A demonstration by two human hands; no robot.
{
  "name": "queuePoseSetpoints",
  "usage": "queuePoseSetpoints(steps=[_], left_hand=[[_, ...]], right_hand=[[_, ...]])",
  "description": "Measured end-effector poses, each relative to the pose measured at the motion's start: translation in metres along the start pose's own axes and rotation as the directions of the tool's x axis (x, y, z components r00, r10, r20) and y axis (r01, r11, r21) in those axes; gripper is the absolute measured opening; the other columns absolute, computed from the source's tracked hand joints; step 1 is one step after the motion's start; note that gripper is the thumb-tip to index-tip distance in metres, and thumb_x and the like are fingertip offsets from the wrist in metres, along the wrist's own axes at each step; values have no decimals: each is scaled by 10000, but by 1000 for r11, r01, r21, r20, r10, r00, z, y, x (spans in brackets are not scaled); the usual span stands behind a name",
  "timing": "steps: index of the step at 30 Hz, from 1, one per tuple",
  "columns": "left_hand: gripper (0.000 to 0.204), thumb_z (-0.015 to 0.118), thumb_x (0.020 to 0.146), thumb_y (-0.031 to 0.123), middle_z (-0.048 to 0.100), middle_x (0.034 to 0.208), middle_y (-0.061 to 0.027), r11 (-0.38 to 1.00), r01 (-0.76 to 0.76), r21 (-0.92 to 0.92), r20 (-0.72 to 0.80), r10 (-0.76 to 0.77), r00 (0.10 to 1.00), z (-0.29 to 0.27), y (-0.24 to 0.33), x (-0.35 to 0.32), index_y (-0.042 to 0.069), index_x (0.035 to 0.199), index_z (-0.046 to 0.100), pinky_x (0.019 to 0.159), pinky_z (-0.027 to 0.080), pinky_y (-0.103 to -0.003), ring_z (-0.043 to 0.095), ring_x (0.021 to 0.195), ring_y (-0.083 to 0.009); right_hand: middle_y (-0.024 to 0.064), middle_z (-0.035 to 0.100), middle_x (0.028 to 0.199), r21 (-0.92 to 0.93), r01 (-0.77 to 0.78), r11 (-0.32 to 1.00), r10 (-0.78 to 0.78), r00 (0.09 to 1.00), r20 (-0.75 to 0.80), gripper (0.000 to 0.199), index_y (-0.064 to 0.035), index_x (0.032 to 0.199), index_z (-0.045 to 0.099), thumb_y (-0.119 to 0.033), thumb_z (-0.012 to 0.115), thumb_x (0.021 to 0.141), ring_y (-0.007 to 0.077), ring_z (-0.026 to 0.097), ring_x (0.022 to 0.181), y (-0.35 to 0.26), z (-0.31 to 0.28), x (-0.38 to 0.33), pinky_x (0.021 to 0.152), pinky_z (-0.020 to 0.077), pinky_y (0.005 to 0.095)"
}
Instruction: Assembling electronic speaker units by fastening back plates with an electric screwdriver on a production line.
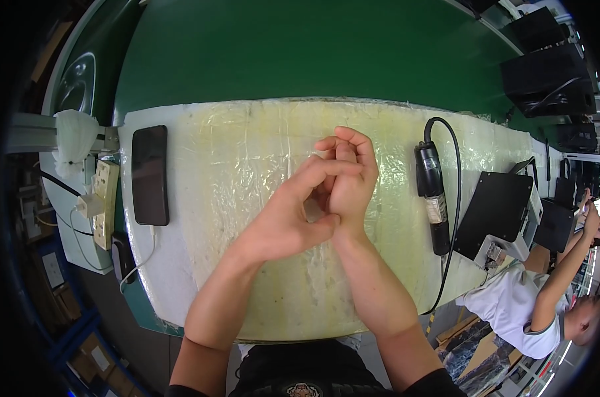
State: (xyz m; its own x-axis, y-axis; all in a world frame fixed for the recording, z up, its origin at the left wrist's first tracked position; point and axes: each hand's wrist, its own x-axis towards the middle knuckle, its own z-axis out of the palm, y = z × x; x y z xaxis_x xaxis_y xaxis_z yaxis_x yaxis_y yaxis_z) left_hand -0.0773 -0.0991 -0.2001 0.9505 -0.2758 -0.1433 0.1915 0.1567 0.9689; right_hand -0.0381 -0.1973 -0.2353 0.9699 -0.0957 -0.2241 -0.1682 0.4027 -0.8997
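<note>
Both my hands meet above the middle of the film-covered mat [240,139]. My left hand [286,212] curves round the palm side of my right hand, its thumb reaching toward the right wrist. The fingers of my right hand [356,178] are bent inward, above the left fingers. Overlapping fingers hide most of the right palm, so whether something small lies there cannot be made out. To the right of the hands, a black corded electric screwdriver [432,198] lies on the mat. A dark phone [150,175] lies at the left with a white cable [153,245] running from it.
A cream power strip [105,198] with a plug is at the left edge. Beyond the mat spreads a green surface [313,53]. On the right stands a black-panelled device [492,215], with black boxes [548,79] farther back. Another person [525,304] in a white shirt is at far right.
</note>
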Motion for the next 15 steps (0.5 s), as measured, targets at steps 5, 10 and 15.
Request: queuePoseSetpoints(steps=[5,10,15], left_hand=[[614,558,687,-152,454,1036,-9,999,-24,32,10,24,1000,-1,0,-1,67,1259,518,781,421,-267,515,921,-138],[618,538,685,-154,466,1066,-24,999,-31,41,8,31,999,-2,-1,-1,63,1263,517,803,421,-275,534,973,-156],[624,521,686,-152,471,1087,-38,1000,-1,31,12,0,1000,0,1,-1,62,1271,513,816,423,-278,542,1005,-169]], right_hand=[[91,613,891,9,15,1000,-15,1000,-7,153,-22,1088,530,-87,444,980,76,493,663,1,1,0,543,422,197],[84,588,876,19,-6,1000,6,1000,-7,151,-35,1066,525,-38,404,975,68,443,664,-2,3,-1,555,416,212],[82,589,873,11,3,1000,-2,1000,-20,145,-36,1062,524,-43,408,975,68,441,666,-1,2,-1,555,414,213]])
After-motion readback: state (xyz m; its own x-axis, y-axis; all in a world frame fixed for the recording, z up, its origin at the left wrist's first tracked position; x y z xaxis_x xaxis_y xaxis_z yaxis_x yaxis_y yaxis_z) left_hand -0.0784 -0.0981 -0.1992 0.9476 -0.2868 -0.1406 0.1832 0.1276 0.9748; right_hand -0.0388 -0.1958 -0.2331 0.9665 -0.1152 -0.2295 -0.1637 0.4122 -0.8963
